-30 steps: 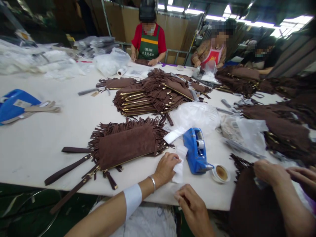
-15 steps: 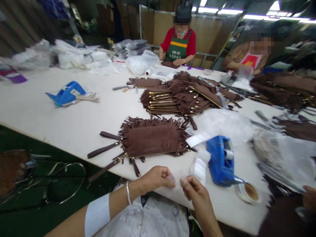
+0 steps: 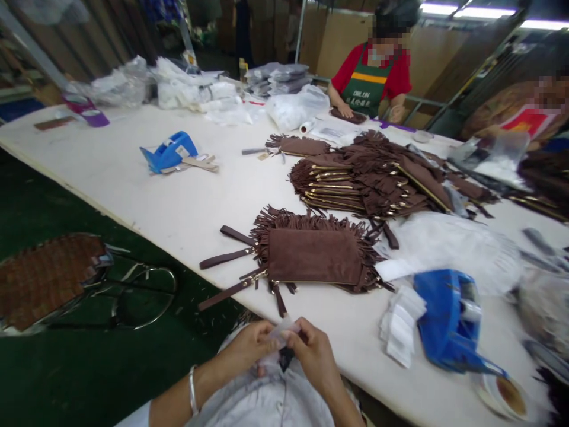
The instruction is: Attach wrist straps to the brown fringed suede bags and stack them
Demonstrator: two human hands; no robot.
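My left hand [image 3: 251, 350] and my right hand [image 3: 313, 353] are close together over my lap, just off the table edge. Between them both pinch a thin translucent white sheet [image 3: 284, 327], which looks like plastic film or a small bag. In front of the hands lies a brown fringed suede clutch [image 3: 315, 255] with wrist straps sticking out to the left. Right of it is a small stack of folded white pieces [image 3: 402, 326], beside a blue tape dispenser [image 3: 448, 320].
A pile of brown fringed clutches [image 3: 368, 178] stands mid-table. White plastic bagging [image 3: 457, 249] lies to the right, a tape roll [image 3: 509, 394] at the front right. A second blue dispenser [image 3: 175, 151] is at left. A co-worker [image 3: 371, 83] works across the table; a stool [image 3: 53, 279] stands left.
My hands have come together and shifted left and toward my body, the translucent sheet now stretched between both. The camera view has turned left, so the table things appear further right.
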